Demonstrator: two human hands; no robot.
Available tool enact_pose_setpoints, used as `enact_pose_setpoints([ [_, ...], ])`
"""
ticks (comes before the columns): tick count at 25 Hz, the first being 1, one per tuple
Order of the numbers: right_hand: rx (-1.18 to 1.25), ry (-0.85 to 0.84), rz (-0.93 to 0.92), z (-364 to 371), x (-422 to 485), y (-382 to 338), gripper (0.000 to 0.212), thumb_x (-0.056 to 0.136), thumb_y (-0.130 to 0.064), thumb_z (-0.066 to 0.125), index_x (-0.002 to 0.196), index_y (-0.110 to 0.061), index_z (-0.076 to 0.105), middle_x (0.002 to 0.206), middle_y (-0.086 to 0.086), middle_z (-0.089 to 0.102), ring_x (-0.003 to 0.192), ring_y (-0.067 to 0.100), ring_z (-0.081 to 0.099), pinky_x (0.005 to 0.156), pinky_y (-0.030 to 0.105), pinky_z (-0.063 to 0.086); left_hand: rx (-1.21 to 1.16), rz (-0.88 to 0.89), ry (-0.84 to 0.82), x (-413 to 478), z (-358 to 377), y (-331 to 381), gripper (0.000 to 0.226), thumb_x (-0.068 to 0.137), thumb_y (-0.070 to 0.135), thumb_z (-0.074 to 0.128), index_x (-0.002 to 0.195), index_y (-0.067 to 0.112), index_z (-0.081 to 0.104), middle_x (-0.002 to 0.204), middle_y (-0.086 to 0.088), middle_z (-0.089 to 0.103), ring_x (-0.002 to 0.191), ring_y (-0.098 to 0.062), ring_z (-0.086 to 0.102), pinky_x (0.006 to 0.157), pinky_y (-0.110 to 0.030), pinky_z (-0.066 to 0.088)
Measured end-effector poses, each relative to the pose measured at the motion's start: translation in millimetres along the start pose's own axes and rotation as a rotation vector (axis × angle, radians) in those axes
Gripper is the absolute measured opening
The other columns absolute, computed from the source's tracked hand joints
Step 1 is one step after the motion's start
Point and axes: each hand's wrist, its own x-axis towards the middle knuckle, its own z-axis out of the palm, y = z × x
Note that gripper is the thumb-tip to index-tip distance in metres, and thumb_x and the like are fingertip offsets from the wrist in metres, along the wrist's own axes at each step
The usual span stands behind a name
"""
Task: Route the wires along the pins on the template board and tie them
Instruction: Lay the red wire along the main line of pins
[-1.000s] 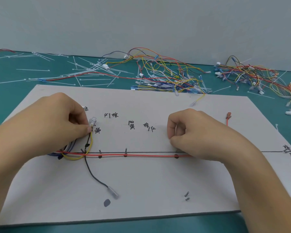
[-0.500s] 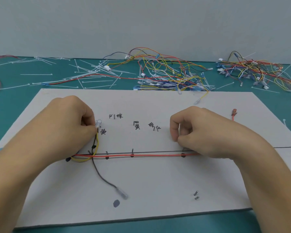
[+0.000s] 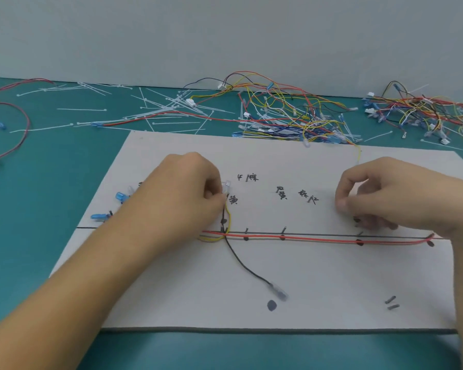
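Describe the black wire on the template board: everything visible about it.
The black wire is thin, dark-insulated and slack. It starts at the left hand's pinching fingertips, drops beside the yellow wire, crosses the red wires at the drawn line, then curves down-right across the template board, ending in a clear-sleeved terminal lying free.

The near half of the pale grey template board [image 3: 332, 284] lies mostly bare, crossed only by a thin black wire [image 3: 247, 265] ending in a clear terminal. The red wire pair [image 3: 318, 238] along the drawn line, held by short dark pins [image 3: 282, 231], bars the middle. Behind the board, the tangled pile of coloured wires [image 3: 292, 113] and scattered white cable ties [image 3: 155, 110] crowd the teal tabletop [image 3: 51, 182]; its left side is clearer.
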Motion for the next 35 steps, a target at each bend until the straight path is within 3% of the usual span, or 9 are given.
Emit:
enact_pose_setpoints([
  [3, 0.021, 0.231, -0.031, 6.1, 4.4, -7.8, 0.002, 0.085, -0.04, 0.074, 0.084, -0.038, 0.074, 0.067, -0.007, 0.072, 0.053, 0.013, 0.062, 0.061, 0.032, 0.053, -0.089, -0.147, 0.086, 2.2, -22.5, -21.2, 0.017, 0.085, 0.035, 0.072, 0.07, 0.027, 0.072, 0.062, 0.008, 0.066, 0.057, 0.006, 0.059, 0.045, -0.02, 0.036],
  [5, 0.065, 0.301, -0.132, 17.6, 5.1, -22.0, 0.002, 0.083, -0.037, 0.076, 0.083, -0.036, 0.074, 0.073, -0.012, 0.071, 0.056, 0.007, 0.062, 0.054, 0.026, 0.048, -0.082, -0.268, 0.123, 6.8, -37.7, -42.4, 0.015, 0.084, 0.04, 0.072, 0.073, 0.029, 0.071, 0.061, 0.009, 0.068, 0.05, -0.004, 0.061, 0.052, -0.021, 0.038],
  [9, 0.074, 0.215, -0.407, 49.1, -2.8, -52.2, 0.006, 0.08, -0.036, 0.076, 0.081, -0.033, 0.071, 0.084, -0.015, 0.068, 0.07, 0.006, 0.063, 0.055, 0.014, 0.044, -0.036, -0.44, 0.036, 17.4, -46.9, -81.7, 0.025, 0.082, 0.049, 0.077, 0.097, 0.032, 0.065, 0.088, 0.004, 0.065, 0.077, -0.019, 0.063, 0.069, -0.033, 0.044],
  [12, 0.006, 0.099, -0.464, 55.9, -9.6, -56.8, 0.011, 0.08, -0.035, 0.079, 0.076, -0.03, 0.07, 0.077, -0.017, 0.066, 0.067, 0.006, 0.062, 0.057, 0.015, 0.047, 0.006, -0.518, 0.076, 23.7, -47.4, -102.6, 0.044, 0.082, 0.056, 0.077, 0.113, 0.028, 0.063, 0.102, 0.0, 0.064, 0.095, -0.028, 0.06, 0.085, -0.04, 0.046],
  [17, -0.098, 0.042, -0.427, 59.9, -6.4, -51.6, 0.013, 0.081, -0.024, 0.071, 0.069, -0.025, 0.066, 0.07, -0.016, 0.066, 0.059, 0.004, 0.059, 0.054, 0.018, 0.048, 0.062, -0.556, 0.028, 24.6, -55.9, -123.6, 0.035, 0.074, 0.059, 0.083, 0.075, 0.026, 0.07, 0.071, 0.001, 0.066, 0.07, -0.028, 0.064, 0.079, -0.043, 0.057],
  [21, -0.1, 0.023, -0.414, 57.0, -6.4, -49.6, 0.013, 0.083, -0.027, 0.072, 0.071, -0.026, 0.067, 0.07, -0.02, 0.066, 0.06, 0.004, 0.06, 0.054, 0.017, 0.048, 0.123, -0.519, 0.052, 25.2, -52.1, -124.8, 0.025, 0.076, 0.041, 0.087, 0.065, 0.024, 0.073, 0.063, -0.003, 0.071, 0.064, -0.031, 0.068, 0.074, -0.045, 0.061],
  [26, -0.136, -0.008, -0.449, 54.7, -6.8, -49.2, 0.015, 0.088, -0.029, 0.07, 0.074, -0.028, 0.064, 0.074, -0.022, 0.065, 0.062, 0.006, 0.059, 0.054, 0.021, 0.047, 0.299, -0.458, 0.147, 27.8, -39.1, -121.6, 0.007, 0.075, 0.011, 0.073, 0.068, 0.012, 0.073, 0.066, -0.013, 0.07, 0.063, -0.031, 0.063, 0.058, -0.026, 0.048],
  [33, -0.187, -0.089, -0.367, 37.2, -9.9, -33.3, 0.008, 0.085, -0.034, 0.073, 0.083, -0.034, 0.065, 0.069, -0.015, 0.066, 0.059, 0.008, 0.06, 0.051, 0.021, 0.047, 0.208, -0.461, 0.124, 20.5, -32.4, -96.3, 0.011, 0.082, 0.012, 0.072, 0.072, 0.017, 0.068, 0.072, -0.007, 0.069, 0.066, -0.02, 0.059, 0.054, -0.019, 0.037],
  [35, -0.186, -0.109, -0.322, 30.0, -9.4, -28.4, 0.007, 0.085, -0.035, 0.074, 0.085, -0.034, 0.067, 0.068, -0.013, 0.068, 0.059, 0.008, 0.061, 0.055, 0.029, 0.053, 0.182, -0.436, 0.12, 19.4, -28.0, -88.4, 0.011, 0.086, 0.015, 0.07, 0.075, 0.018, 0.067, 0.076, -0.006, 0.071, 0.07, -0.021, 0.061, 0.055, -0.021, 0.038],
])
